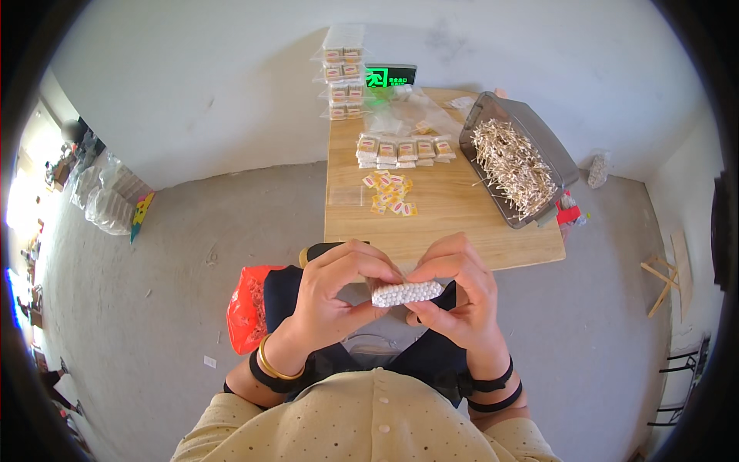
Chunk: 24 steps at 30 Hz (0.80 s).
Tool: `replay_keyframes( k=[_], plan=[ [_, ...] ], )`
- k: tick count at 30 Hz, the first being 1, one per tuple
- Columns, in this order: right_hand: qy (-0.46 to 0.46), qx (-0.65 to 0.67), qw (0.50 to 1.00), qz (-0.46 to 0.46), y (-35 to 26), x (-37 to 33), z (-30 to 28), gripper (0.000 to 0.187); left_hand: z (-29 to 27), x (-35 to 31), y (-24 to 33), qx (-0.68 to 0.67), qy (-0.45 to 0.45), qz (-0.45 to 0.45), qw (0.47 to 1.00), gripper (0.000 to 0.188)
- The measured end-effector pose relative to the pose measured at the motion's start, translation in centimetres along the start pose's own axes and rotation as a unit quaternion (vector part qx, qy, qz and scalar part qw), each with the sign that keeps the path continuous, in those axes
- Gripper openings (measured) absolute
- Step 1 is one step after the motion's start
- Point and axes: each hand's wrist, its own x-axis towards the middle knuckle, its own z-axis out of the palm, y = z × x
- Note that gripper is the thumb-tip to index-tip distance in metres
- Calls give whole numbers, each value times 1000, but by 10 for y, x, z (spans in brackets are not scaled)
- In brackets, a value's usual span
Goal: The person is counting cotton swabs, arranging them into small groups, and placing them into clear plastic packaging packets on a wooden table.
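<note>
Between both hands, above my lap and in front of the table's near edge, is a flat pack of cotton swabs (406,294). Its side with the many white cotton tips faces up toward me. My left hand (339,289) grips the left end, thumb below and fingers above. At the right end, my right hand (460,289) pinches it the same way. Beyond the hands, a loose spread of small yellow and white label cards (390,192) lies on the table. Behind the cards sits a row of finished-looking swab packs (406,149) with labels in them.
The wooden table (454,223) carries a grey bin (566,158) heaped with loose swabs (512,165), clear plastic bags (416,112) and a tall stack of packs (342,73). Behind stands a green exit sign (391,75). A red bag (250,312) rests on the floor at left.
</note>
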Motion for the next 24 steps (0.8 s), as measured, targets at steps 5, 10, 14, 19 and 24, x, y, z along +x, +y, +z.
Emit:
replay_keyframes(
  k=[5,10,14,19,24],
  plan=[
    [-3,26,1000,5,0,2,-1,29,-6,0,1,-43,-35,-26,998,29],
    [-8,20,1000,9,0,3,2,28,-8,1,3,-36,-42,-21,998,30],
    [-6,28,999,21,0,2,7,28,-8,-2,7,-23,-42,-74,996,35],
    [-6,28,999,21,2,1,11,26,-9,-7,5,11,-40,-76,996,35],
    [-3,64,996,65,5,3,16,25,-17,-14,5,-172,-42,-188,966,24]
  ],
)
